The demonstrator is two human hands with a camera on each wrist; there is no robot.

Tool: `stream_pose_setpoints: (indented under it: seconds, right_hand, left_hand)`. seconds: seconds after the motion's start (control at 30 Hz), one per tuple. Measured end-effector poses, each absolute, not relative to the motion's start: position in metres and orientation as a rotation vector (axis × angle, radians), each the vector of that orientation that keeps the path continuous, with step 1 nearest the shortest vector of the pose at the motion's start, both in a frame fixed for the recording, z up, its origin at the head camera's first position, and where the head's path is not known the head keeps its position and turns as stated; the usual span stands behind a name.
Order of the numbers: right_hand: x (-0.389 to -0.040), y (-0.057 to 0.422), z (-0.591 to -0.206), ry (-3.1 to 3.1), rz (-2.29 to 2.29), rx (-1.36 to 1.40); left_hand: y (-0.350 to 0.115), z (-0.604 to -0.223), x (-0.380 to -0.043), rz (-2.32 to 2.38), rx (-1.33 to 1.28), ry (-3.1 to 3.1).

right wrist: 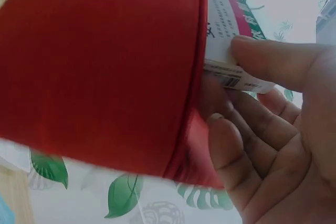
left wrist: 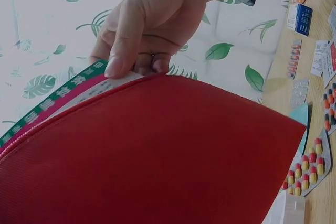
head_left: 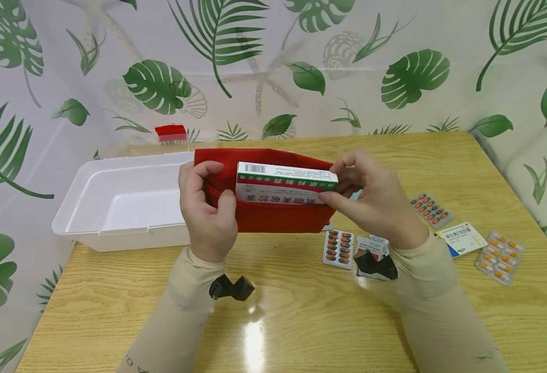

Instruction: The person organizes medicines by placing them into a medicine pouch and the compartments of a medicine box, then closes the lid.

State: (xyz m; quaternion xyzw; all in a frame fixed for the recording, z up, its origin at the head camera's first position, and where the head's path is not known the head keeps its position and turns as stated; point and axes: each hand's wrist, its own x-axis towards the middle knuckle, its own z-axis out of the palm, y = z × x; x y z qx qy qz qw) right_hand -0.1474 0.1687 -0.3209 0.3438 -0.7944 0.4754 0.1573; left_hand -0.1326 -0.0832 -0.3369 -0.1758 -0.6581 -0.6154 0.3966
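Observation:
A red zip pouch (head_left: 283, 218) hangs mouth-up above the table in the head view. My left hand (head_left: 208, 210) grips its left end, thumb on the front and fingers curled over the open edge. A white medicine box (head_left: 285, 181) with green and crimson stripes stands partway in the pouch's mouth, its lower part hidden by the red cloth. At the box's right end, my right hand (head_left: 373, 199) pinches it between thumb and fingers. The right wrist view shows that thumb (right wrist: 278, 64) on the printed face of the box, the other fingers behind and below.
A white plastic bin (head_left: 73, 220) stands at the left of the wooden table. Capsule blister packs (head_left: 339, 249) and a small white-and-blue medicine box (head_left: 462, 238) lie to the right. Behind the bin is a small red item (head_left: 171, 130) by the leaf-print backdrop.

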Motion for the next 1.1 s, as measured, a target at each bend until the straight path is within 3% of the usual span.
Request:
stream_pose_setpoints:
  seconds: [0.47, 0.77, 1.1]
  right_hand:
    - [-0.145, 0.165, -0.325, -2.496, 1.231, 1.048]
    - [-0.143, 0.182, -0.312, -2.458, 1.356, 0.862]
    - [-0.145, 0.184, -0.306, -2.466, 1.426, 1.039]
  left_hand:
    - [-0.083, -0.331, -0.127, -1.479, -0.659, -1.825]
    - [-0.087, -0.327, -0.129, -1.492, -0.705, -1.799]
    - [-0.085, -0.325, -0.129, -1.566, -0.726, -1.721]
